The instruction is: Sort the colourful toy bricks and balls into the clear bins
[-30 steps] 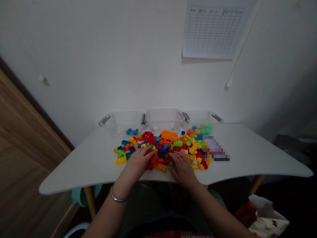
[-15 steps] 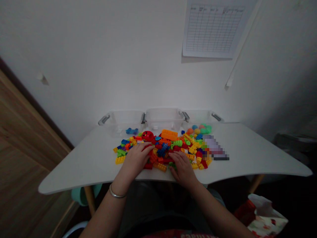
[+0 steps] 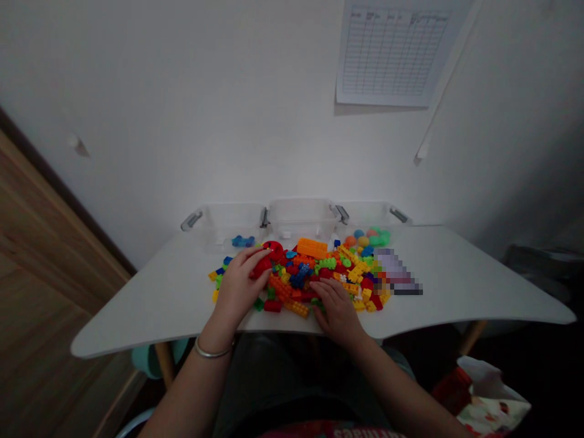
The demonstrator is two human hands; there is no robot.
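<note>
After moving forward, left hand (image 3: 238,291) grips red toy (image 3: 274,248) — right hand (image 3: 337,311) lies open

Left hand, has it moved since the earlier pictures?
Yes, the left hand has moved forward, toward the clear plastic bins, and slightly leftward.

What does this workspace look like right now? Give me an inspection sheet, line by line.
Surface: white table with a curved front edge.
Things at hand: pile of plastic building bricks; round red piece.
Clutter: pixelated object beside the pile, unreadable; three clear plastic bins behind it.
Hands: left hand touching the round red piece; right hand resting on bricks.
Cables: nothing seen.
Surroundings: white wall, gridded paper sheet, patterned bag at lower right.
</note>
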